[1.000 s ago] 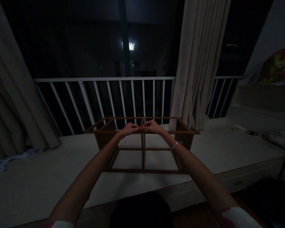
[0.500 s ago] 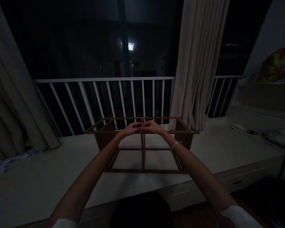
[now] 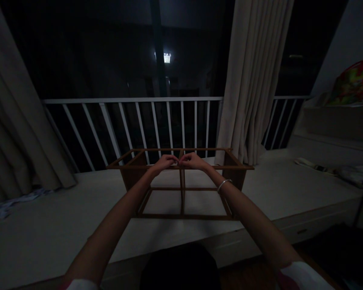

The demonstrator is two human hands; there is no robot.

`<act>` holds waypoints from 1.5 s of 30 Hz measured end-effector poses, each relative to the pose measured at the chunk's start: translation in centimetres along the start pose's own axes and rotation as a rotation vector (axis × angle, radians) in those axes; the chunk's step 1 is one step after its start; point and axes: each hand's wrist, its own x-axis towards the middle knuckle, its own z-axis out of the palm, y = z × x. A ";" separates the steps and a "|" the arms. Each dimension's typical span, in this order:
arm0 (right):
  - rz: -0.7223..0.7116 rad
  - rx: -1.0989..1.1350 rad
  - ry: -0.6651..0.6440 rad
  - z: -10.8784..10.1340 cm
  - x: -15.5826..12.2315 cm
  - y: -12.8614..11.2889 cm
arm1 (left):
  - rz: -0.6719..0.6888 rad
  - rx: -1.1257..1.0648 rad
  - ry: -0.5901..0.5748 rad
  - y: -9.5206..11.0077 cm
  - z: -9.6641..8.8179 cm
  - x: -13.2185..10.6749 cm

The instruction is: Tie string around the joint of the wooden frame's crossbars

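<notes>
Well, left hand (image 3: 165, 163), right hand (image 3: 193, 161) just above top rail (image 3: 218, 168) of wooden frame (image 3: 182, 201); fingers (image 3: 174, 160) curled, tips nearly touching; hold unclear

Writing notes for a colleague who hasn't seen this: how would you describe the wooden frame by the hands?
Find the white balcony railing, then the long pale ledge in front of it. There stands a brown wooden frame, open with no panels. Unlike the white bars behind, it is dark wood, and the left hand and right hand meet at its top rail.
</notes>
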 end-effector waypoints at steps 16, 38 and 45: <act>-0.060 0.010 -0.024 -0.1 0.1 0.7 | -0.075 -0.168 0.020 0.2 -0.6 0.0; 0.008 0.006 -0.055 -0.3 -0.3 0.0 | -0.019 -0.183 -0.197 1.9 -0.5 -0.9; -0.080 0.096 -0.016 -0.2 0.0 0.4 | 0.012 -0.061 -0.168 1.1 -0.2 -0.5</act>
